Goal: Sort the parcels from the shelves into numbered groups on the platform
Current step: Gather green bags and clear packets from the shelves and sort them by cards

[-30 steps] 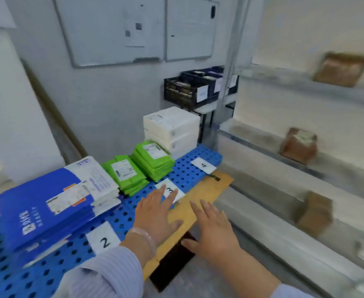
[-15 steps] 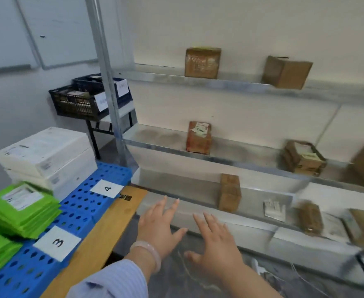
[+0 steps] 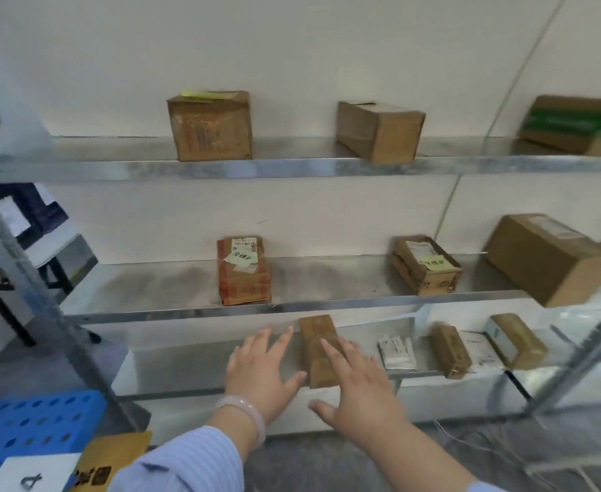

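A narrow brown parcel [image 3: 316, 349] stands at the front edge of the lowest shelf [image 3: 192, 356]. It looks like stiff, light cardboard, best gripped by its long side faces. The left hand [image 3: 261, 372] and right hand [image 3: 357, 388] flank it, fingers spread, holding nothing.

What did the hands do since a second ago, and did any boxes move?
The person turned from the blue platform to the shelves. Both open hands moved up to the narrow brown parcel on the bottom shelf: the left hand beside it, the right hand reaching over it. Nothing is gripped yet. The other shelf parcels stayed where they were half a second ago.
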Demonstrator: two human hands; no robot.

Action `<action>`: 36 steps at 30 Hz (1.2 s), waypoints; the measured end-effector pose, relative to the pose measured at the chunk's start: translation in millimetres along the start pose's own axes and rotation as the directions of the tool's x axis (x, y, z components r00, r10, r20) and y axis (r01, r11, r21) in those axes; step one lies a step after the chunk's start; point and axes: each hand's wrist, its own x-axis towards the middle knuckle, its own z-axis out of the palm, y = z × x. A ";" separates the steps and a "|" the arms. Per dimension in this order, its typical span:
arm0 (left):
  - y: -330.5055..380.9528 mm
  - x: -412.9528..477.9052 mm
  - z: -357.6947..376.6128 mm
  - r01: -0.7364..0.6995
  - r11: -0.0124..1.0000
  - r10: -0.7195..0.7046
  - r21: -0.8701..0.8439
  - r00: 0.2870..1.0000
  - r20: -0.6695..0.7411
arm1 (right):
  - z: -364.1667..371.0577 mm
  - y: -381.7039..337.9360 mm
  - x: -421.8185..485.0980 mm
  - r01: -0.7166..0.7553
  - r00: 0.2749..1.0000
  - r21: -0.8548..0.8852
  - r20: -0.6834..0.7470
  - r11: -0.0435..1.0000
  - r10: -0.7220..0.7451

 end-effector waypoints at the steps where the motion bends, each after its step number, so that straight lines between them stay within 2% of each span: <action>1: 13.9 13.2 3.0 -0.038 0.999 0.038 -0.014 0.999 0.015 | -3.1 14.6 3.6 -0.034 0.999 0.001 -0.002 0.999 0.034; 6: 92.3 66.2 25.3 -0.180 0.983 0.183 -0.039 0.980 0.083 | -27.1 99.3 11.7 -0.169 0.984 -0.001 -0.049 0.986 0.169; 16: 301.0 146.1 111.7 -0.211 0.977 0.215 -0.038 0.965 0.148 | -75.6 317.7 7.2 -0.279 0.956 0.024 -0.083 0.960 0.280; 21: 376.2 174.2 129.9 -0.249 0.968 0.250 -0.020 0.959 0.133 | -106.6 394.5 15.2 -0.301 0.946 0.028 -0.118 0.953 0.303; 27: 417.2 198.3 161.5 -0.288 0.957 0.287 -0.020 0.939 0.188 | -88.8 451.0 16.8 -0.339 0.937 0.044 -0.072 0.940 0.342; 33: 429.1 219.3 227.8 -0.317 0.948 0.312 -0.038 0.896 0.316 | -53.3 500.9 24.6 -0.429 0.903 0.073 0.050 0.900 0.426; 36: 432.0 234.2 263.0 -0.324 0.944 0.320 -0.058 0.865 0.387 | -37.9 521.7 35.2 -0.471 0.882 0.068 0.043 0.879 0.469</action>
